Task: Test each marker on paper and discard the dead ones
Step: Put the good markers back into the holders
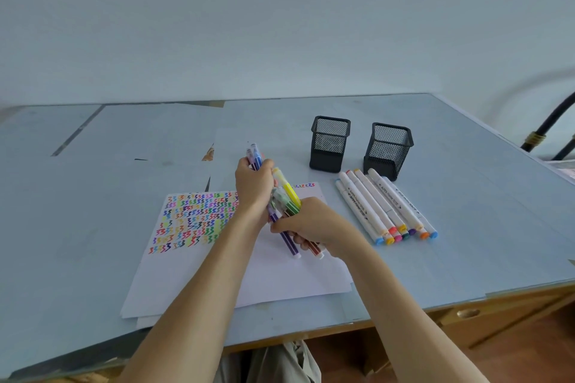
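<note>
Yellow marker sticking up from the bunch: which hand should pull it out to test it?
Probably the left hand. Its fingers sit right beside the yellow marker, near its upper end, while the right hand grips the lower end of the bunch.

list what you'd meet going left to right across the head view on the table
scribbled paper → left hand gripping a marker bundle → right hand gripping more markers → left mesh cup → row of white markers → right mesh cup
</note>
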